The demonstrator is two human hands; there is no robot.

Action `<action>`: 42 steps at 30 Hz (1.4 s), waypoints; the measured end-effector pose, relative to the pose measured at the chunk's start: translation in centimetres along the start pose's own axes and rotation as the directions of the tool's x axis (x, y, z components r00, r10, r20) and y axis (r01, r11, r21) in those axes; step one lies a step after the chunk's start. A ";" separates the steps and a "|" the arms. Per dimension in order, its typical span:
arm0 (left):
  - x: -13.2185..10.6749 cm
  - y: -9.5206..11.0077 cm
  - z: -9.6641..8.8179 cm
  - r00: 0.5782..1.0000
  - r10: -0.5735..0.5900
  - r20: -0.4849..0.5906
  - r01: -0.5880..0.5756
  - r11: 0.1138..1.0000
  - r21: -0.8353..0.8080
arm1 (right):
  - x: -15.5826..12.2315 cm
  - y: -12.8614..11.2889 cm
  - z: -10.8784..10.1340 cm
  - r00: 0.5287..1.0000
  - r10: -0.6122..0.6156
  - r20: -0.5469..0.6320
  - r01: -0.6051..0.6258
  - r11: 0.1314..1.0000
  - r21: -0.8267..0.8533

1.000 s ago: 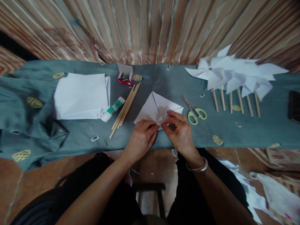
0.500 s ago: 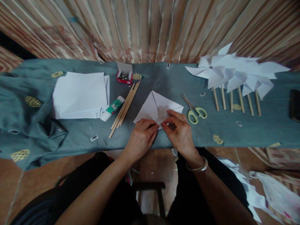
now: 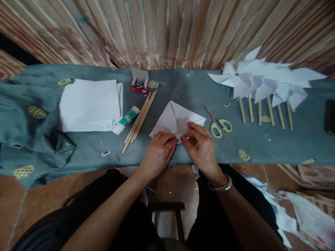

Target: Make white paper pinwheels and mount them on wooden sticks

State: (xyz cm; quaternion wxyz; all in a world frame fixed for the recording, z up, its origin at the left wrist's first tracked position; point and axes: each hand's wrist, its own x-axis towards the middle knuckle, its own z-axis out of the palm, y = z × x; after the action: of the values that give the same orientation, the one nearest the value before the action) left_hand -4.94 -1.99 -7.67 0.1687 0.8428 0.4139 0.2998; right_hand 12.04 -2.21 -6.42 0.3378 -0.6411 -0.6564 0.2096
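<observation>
A folded white paper square (image 3: 174, 118) lies on the grey-green cloth (image 3: 183, 90) in front of me. My left hand (image 3: 158, 153) pinches its near corner with fingers closed. My right hand (image 3: 200, 146), with a metal bangle at the wrist, pinches the same corner from the right, fingers curled onto the paper. The two hands almost touch at the fingertips.
Green-handled scissors (image 3: 217, 122) lie right of the paper. Wooden sticks (image 3: 140, 118), a glue tube (image 3: 125, 120), a red box of pins (image 3: 139, 85) and a stack of white sheets (image 3: 90, 104) lie to the left. Several paper pinwheels on sticks (image 3: 264, 87) lie at the right.
Both hands stay on the paper's near corner with hardly any movement; the view has shifted slightly.
</observation>
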 end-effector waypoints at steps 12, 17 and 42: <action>0.1 0.2 -0.2 1.000 -0.002 0.023 0.001 1.000 0.028 | -0.1 -0.3 -0.3 0.996 -0.061 -0.066 0.057 0.997 -0.049; 0.1 0.1 -0.1 1.000 -0.008 0.028 0.007 1.000 0.029 | 0.5 0.6 -2.4 0.978 -0.068 -0.195 0.055 0.996 -0.073; 0.1 0.1 -0.2 0.998 -0.016 0.064 0.013 0.999 0.038 | -0.7 0.2 -0.4 0.935 -0.313 0.168 0.353 0.873 -0.338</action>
State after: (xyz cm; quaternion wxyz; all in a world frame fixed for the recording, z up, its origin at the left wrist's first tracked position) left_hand -4.91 -1.95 -7.44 0.1680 0.8520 0.4200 0.2635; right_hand 12.48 -2.94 -6.43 0.2086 -0.5573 -0.8016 0.0581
